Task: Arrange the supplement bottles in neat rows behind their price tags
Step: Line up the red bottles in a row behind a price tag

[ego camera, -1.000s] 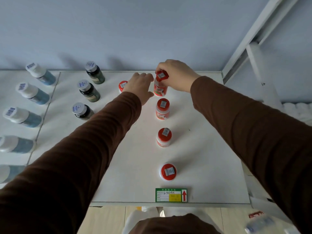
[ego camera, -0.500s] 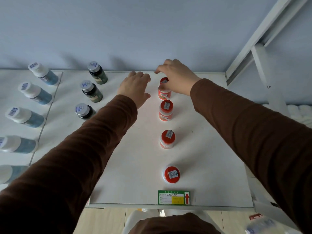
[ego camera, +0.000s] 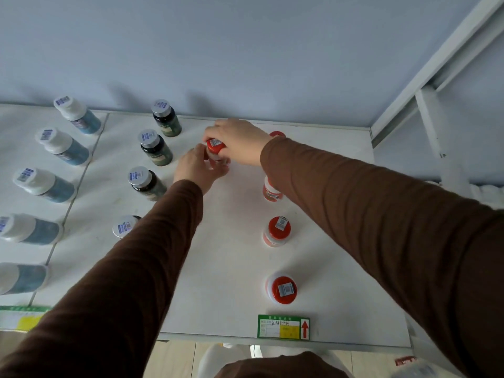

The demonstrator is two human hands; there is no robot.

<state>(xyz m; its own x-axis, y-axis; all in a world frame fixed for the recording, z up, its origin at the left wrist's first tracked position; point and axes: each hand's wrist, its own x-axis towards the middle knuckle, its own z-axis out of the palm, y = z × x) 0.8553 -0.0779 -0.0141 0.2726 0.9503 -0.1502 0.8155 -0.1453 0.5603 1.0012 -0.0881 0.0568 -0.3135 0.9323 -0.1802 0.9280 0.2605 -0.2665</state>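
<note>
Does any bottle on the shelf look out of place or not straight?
Yes. One red-capped bottle is off to the left of the red row that lines up behind the price tag. Both hands, left and right, hold it. Nothing looks spilled or damaged.

Red-cap bottle (ego camera: 216,146) held in both hands, apart from its row. Red-cap row (ego camera: 279,230) stands upright behind green price tag (ego camera: 283,327), w/ barcode stickers on caps. Dark bottles (ego camera: 155,147) w/ silver caps in a row at left; blue bottles (ego camera: 64,145) w/ white caps further left.
</note>
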